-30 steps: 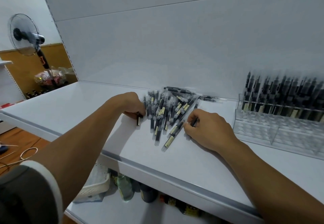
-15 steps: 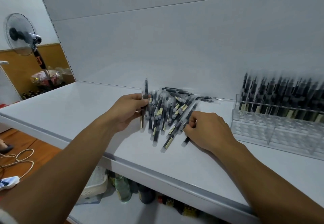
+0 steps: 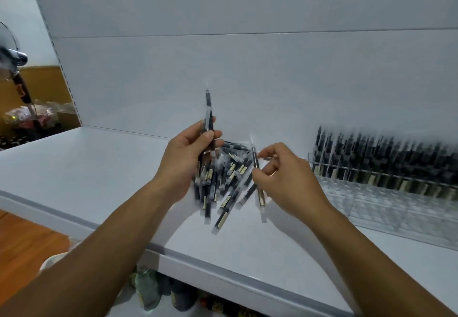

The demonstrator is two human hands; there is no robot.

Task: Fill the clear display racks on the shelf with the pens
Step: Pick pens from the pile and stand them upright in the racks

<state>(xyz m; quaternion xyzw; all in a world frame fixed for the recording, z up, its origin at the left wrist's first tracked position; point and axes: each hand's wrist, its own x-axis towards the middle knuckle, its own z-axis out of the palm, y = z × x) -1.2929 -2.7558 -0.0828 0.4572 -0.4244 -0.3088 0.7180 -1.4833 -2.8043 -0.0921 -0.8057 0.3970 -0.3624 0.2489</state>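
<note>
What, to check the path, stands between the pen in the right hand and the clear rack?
Nothing visible: the right hand pinches the pen above the pile, and only bare shelf lies between it and the half-empty clear rack.

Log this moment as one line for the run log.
left hand: grips pens upright | right hand: pinches one pen | pile: loose on shelf | clear rack: back filled, front slots empty

left hand (image 3: 188,160) and right hand (image 3: 287,180) now up above the pile (image 3: 224,192), pens (image 3: 208,108) upright in each
</note>
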